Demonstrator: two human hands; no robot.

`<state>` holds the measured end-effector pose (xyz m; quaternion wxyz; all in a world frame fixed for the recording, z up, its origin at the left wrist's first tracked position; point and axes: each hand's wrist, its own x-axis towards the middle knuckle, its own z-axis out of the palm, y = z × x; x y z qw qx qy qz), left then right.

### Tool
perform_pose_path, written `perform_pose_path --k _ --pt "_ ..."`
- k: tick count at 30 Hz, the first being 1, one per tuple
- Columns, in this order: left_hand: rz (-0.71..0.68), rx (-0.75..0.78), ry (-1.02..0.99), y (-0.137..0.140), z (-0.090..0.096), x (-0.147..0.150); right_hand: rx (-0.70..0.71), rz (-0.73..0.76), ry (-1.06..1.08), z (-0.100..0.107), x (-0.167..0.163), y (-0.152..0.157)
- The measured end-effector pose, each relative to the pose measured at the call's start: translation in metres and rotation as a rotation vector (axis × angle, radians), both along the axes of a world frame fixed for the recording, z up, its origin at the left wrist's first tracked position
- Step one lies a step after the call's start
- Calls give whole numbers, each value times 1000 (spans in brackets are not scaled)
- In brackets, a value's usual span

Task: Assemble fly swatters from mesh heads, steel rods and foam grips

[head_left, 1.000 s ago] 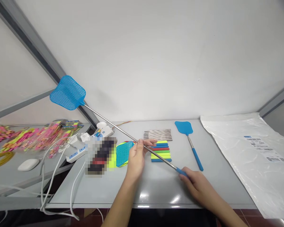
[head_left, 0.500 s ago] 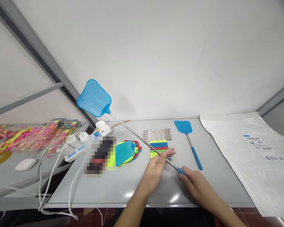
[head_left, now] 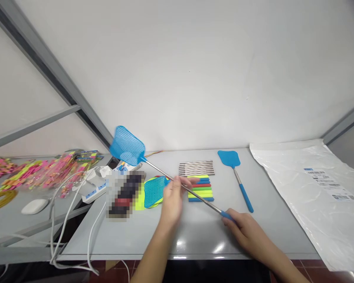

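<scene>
Blue swatter [head_left: 128, 146] complete, held above table [head_left: 120, 239] middle: right hand [head_left: 244, 227] clamped on handle [head_left: 227, 215], left hand [head_left: 173, 194] on shaft [head_left: 208, 203], can't tell if closed. Second swatter [head_left: 246, 196] complete, toward right edge. Heads [head_left: 153, 192], rods [head_left: 196, 168], grips [head_left: 200, 192] unjoined.

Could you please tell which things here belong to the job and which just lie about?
Likely the job's:
held blue mesh swatter
second blue swatter
silver metal rods
multicoloured slim tubes
stacked coloured mesh heads

Likely lying about:
white plastic bag
white power strip
coiled yellow cord
bagged pink and yellow pieces
</scene>
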<state>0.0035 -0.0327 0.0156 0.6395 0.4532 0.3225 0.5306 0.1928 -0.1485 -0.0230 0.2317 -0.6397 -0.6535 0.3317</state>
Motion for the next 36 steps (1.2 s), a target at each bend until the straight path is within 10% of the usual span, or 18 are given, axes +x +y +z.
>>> perform_pose_path --k 8,16,24,31,36 --pt "-209 -56 117 -21 -13 6 -12 -11 32 -6 6 -4" --pt "161 6 -256 11 10 -15 4 29 43 -4 1 -2" --pt "-142 -83 -76 -22 -17 23 7 -18 138 -6 -8 4" --pt "212 -172 -384 5 1 4 -4 -10 147 -6 -6 2" --pt "297 -102 -152 -1 -7 9 22 -11 128 -7 -9 3"
